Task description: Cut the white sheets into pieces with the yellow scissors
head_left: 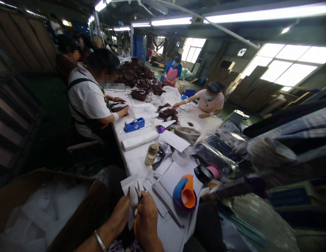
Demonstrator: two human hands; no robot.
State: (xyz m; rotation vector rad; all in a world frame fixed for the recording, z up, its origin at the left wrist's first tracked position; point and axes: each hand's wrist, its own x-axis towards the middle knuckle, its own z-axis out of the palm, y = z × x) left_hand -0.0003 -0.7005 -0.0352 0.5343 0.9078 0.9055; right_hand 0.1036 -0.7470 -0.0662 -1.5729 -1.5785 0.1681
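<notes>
My left hand (120, 212), below a silver bangle-ringed wrist, is closed on a piece of thin white sheet (129, 183) that I cannot tell to be paper or cloth. My right hand (148, 217) grips scissors (138, 191) with orange handles, the blades pointing up and slightly apart beside the white sheet. Both hands are close together at the table's near edge. To their right, a tape dispenser (188, 192) in orange, blue and purple stands on a stack of white sheets (166, 190). A glass jar (151, 154) with a yellowish lid is just beyond.
A blue tape dispenser (134, 125) and a white roll (140, 140) lie farther up the table. Brown items (136, 75) are heaped at the far end. Several co-workers sit or stand around it. A cardboard box (47, 175) of white material stands at the left. Plastic-wrapped goods (216, 154) crowd the right.
</notes>
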